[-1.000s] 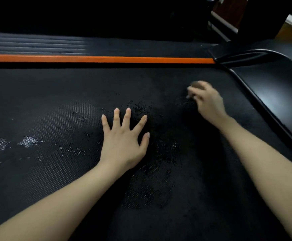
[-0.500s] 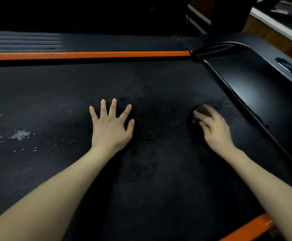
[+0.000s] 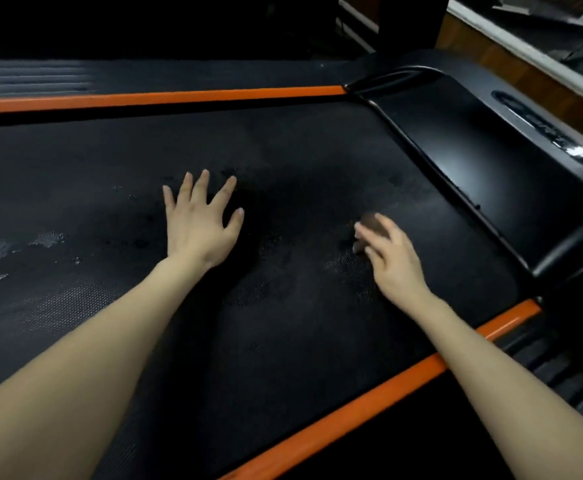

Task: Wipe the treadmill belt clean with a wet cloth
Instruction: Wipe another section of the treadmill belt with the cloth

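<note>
A person's bare arms reach from the bottom of the frame across a black treadmill belt (image 3: 300,161), whose surface shows a fine dotted weave where light catches it. The left hand (image 3: 198,223), at centre, lies flat on the belt with its fingers straight and spread, holding nothing. The right hand (image 3: 392,261), right of centre, curls its fingers around a small, dark brownish cloth (image 3: 369,223) bunched into a rounded wad and touching the belt; most of the cloth is hidden under the fingers, and its texture is blurred. Pale patches (image 3: 45,239) mark the belt at the left edge, and darker blotches lie between the hands. An orange strip (image 3: 158,97) borders the belt along the top, beside a ribbed rail (image 3: 30,79) in the upper left. A second orange strip (image 3: 352,407) runs diagonally across the lower right. A glossy, curved black hood (image 3: 484,161) fills the upper right; the lettering on it is unreadable.
</note>
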